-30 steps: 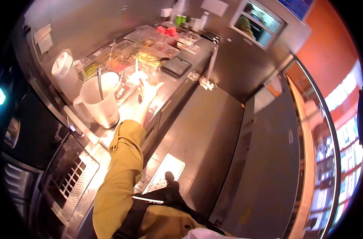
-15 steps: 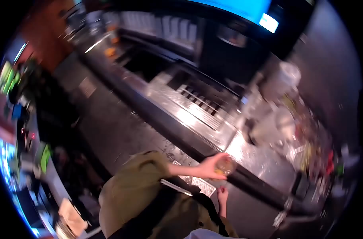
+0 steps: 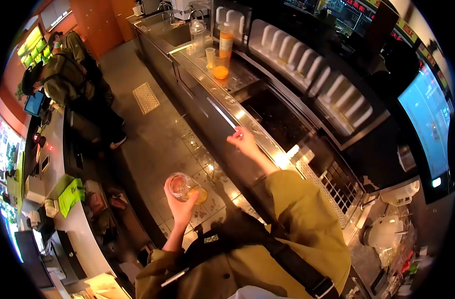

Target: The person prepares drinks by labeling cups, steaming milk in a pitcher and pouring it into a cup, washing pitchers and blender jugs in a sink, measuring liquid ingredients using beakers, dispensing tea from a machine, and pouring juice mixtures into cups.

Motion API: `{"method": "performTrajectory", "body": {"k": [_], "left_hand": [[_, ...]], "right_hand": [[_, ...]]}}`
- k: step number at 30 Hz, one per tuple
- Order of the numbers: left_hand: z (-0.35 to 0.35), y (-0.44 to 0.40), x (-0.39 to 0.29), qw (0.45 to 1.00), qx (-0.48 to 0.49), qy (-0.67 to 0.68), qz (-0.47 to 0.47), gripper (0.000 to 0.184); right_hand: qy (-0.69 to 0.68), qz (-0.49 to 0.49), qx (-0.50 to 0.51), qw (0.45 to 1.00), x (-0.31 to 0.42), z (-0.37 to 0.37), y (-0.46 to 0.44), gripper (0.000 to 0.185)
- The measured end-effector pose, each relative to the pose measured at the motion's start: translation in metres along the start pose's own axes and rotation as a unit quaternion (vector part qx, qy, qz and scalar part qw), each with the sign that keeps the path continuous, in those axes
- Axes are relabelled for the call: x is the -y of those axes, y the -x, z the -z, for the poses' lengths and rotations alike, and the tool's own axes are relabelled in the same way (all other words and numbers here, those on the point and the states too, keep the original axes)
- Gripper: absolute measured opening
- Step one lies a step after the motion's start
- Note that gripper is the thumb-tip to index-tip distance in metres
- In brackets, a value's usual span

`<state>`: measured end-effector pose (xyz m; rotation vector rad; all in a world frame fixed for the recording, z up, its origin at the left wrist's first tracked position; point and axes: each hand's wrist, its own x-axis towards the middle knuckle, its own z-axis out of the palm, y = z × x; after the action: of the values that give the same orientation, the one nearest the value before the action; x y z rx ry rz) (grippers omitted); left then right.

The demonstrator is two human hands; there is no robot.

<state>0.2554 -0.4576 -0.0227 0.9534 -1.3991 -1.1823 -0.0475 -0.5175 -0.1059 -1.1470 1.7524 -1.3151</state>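
Observation:
My left hand is wrapped around a clear cup, tilted over the floor of the aisle. A little yellowish liquid shows inside the cup. Out beside the steel counter, my right hand has its fingers loosely bent and apart, with nothing visible in them. A thin pale strip along the counter front lines up with its fingertips; I cannot tell whether they touch. Farther along the counter stand a jug with orange liquid, an orange bottle and a clear lidded container.
Black-rimmed wells and a grate are set into the counter on my right. White containers crowd its near end. Two people stand at the left counter. A floor mat lies ahead, and the tiles look wet.
My view has swung from the cluttered counter end to look along the aisle. The cup has moved left with my left hand, away from the counter edge. My right hand has reached forward.

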Motion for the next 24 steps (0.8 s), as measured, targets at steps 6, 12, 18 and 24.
{"method": "performTrajectory", "body": {"k": [6,12,18,24], "left_hand": [[0.008,-0.139,0.044,0.998,-0.047,0.044,0.004,0.075],[-0.044,-0.328,0.093,0.999,0.009,0.001,-0.032,0.074],[-0.098,-0.474,0.096,0.997,0.073,-0.007,-0.024,0.074],[-0.119,-0.555,0.114,0.992,0.123,-0.015,-0.021,0.075]], "right_hand": [[0.010,0.095,-0.160,0.983,-0.003,-0.007,-0.204,0.114],[0.028,0.134,-0.272,0.953,-0.030,-0.019,-0.374,0.132],[-0.155,0.116,-0.297,0.935,0.003,-0.029,-0.416,0.120],[-0.082,0.150,-0.334,0.927,0.018,-0.022,-0.419,0.104]]}}
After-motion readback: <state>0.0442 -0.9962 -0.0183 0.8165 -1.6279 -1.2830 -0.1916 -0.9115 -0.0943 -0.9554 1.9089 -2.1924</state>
